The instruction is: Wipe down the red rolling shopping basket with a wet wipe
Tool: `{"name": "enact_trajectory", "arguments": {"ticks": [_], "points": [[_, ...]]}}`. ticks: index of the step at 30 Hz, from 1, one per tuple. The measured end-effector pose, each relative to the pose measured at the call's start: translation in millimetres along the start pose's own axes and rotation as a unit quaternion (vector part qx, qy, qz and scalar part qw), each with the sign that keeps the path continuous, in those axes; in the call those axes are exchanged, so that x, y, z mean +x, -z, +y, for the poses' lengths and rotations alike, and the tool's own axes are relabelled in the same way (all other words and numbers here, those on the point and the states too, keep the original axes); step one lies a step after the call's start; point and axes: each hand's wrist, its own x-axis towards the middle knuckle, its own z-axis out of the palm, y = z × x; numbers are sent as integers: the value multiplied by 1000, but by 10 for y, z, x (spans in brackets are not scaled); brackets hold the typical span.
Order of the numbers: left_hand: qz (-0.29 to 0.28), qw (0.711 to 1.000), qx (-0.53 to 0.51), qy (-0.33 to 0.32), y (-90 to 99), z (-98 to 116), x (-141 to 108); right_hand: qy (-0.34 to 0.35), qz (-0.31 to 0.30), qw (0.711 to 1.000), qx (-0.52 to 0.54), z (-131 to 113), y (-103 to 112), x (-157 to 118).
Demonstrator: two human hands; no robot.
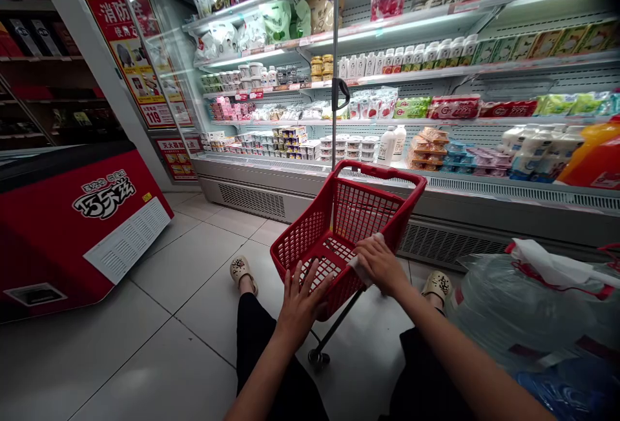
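Observation:
A red plastic shopping cart (368,195) on a metal wheeled frame stands between my legs. My left hand (301,301) is at its near left side, fingers spread and stretched out, holding nothing; whether the palm touches the rim is hidden. My right hand (380,263) presses a white wipe (359,271) against the near right rim, its fingers bent over the cloth. Through the basket's grid floor (334,250) no goods show. The black caster wheel (317,359) rests on the tiles.
A refrigerated display (271,179) with glass doors and a black handle (340,93) stands just behind the cart. To the left is a red chest freezer (97,214). Plastic-wrapped large water bottles (513,311) stand close on the right. White tiles (194,292) cover the floor.

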Motion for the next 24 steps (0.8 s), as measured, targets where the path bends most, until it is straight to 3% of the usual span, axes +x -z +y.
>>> {"name": "enact_trajectory", "arguments": {"ticks": [4,9,14,20,24], "points": [[-4,1000,-12,-3,-32,-30,38,-22,-1,999,-23,129,14,25],[-26,1000,-13,10,77,-168,63,-58,19,997,-39,-89,-58,17],[-10,997,21,74,180,-186,44,-52,20,998,-35,-283,-115,3],[20,997,19,72,98,93,99,22,13,999,-33,-524,-65,-80],[8,996,26,84,143,41,65,67,-16,997,-43,-318,110,-160]]}}
